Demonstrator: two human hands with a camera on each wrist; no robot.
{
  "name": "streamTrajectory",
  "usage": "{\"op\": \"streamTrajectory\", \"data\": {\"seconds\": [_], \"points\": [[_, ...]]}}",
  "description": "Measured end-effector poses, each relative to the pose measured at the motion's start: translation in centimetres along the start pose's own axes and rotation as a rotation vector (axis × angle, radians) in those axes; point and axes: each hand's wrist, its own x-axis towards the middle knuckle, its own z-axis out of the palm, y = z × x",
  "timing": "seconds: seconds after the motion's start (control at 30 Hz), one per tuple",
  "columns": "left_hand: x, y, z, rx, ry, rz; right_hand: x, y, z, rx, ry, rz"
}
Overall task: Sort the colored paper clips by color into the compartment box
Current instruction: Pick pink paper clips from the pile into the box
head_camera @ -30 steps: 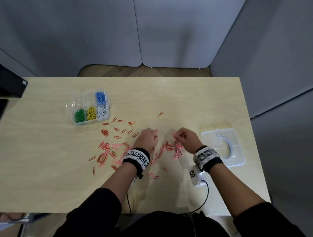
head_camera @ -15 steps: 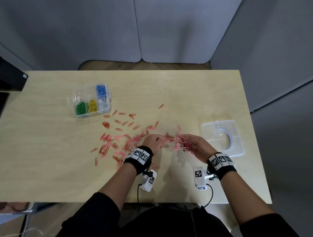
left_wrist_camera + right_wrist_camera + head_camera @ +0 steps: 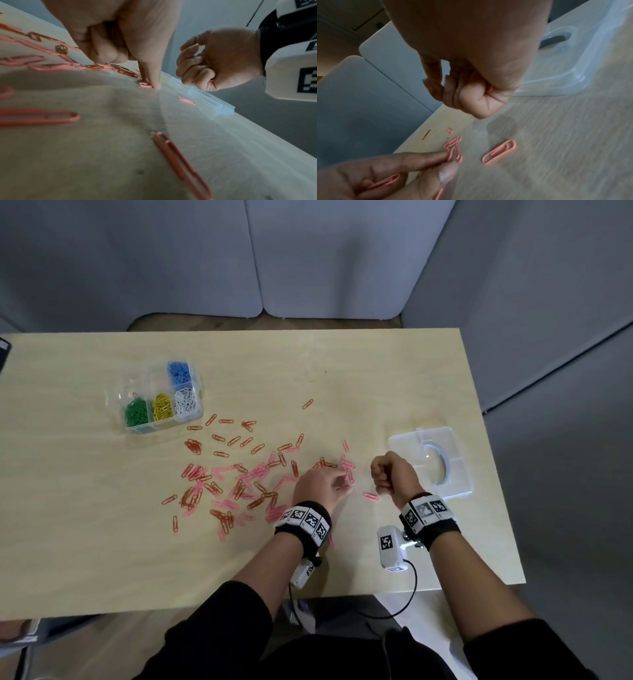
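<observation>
Pink and red paper clips (image 3: pixel 239 484) lie scattered over the middle of the wooden table (image 3: pixel 376 378). The clear compartment box (image 3: pixel 156 402) at the back left holds blue, white, yellow and green clips in separate compartments. My left hand (image 3: pixel 337 486) is low over the right end of the scatter. Its index finger (image 3: pixel 154 75) presses on a pink clip (image 3: pixel 145 85), and its curled fingers hold pink clips (image 3: pixel 385 180) in the palm. My right hand (image 3: pixel 385 477) hovers beside it as a fist, with a trace of pink (image 3: pixel 489 88) showing inside.
The box's clear lid (image 3: pixel 433 463) lies flat on the table just right of my right hand. A lone pink clip (image 3: pixel 371 496) sits between my hands. One red clip (image 3: pixel 307 404) lies apart toward the back. The table's right edge is close.
My right hand has closed into a fist on the pink clips it gathered and risen off the table. My left hand has shifted right to the clips near it.
</observation>
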Motion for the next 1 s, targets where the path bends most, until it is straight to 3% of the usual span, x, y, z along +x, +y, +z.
{"op": "streamTrajectory", "data": {"seconds": [0.1,0.2,0.27,0.37,0.6,0.7,0.83,1.0], "points": [[0.2,-0.2,0.9,-0.022,0.055,0.008,0.9,0.0,-0.5,-0.156,0.076,-0.033],[-0.1,-0.5,1.0,0.022,0.081,0.031,2.4,0.3,-0.2,-0.554,0.194,-0.281],[-0.1,-0.7,0.9,0.040,0.080,0.042,3.1,0.0,0.8,-0.727,0.192,-0.372],[-0.1,-0.7,0.6,0.068,0.057,0.027,4.2,0.1,2.5,-0.903,0.188,-0.388],[-0.6,-1.2,-0.8,0.142,-0.070,-0.029,4.1,2.3,3.4,-1.017,0.164,-0.392],[-0.8,-2.1,-2.3,0.016,-0.065,-0.106,3.5,2.1,3.0,-0.829,0.053,-0.371],[-1.3,-4.1,-5.4,-0.196,0.022,-0.171,1.7,1.1,2.4,-0.174,-0.160,-0.154],[-3.3,-7.9,-8.3,-0.376,0.034,-0.275,0.3,1.6,3.5,-0.089,-0.273,-0.081]]}}
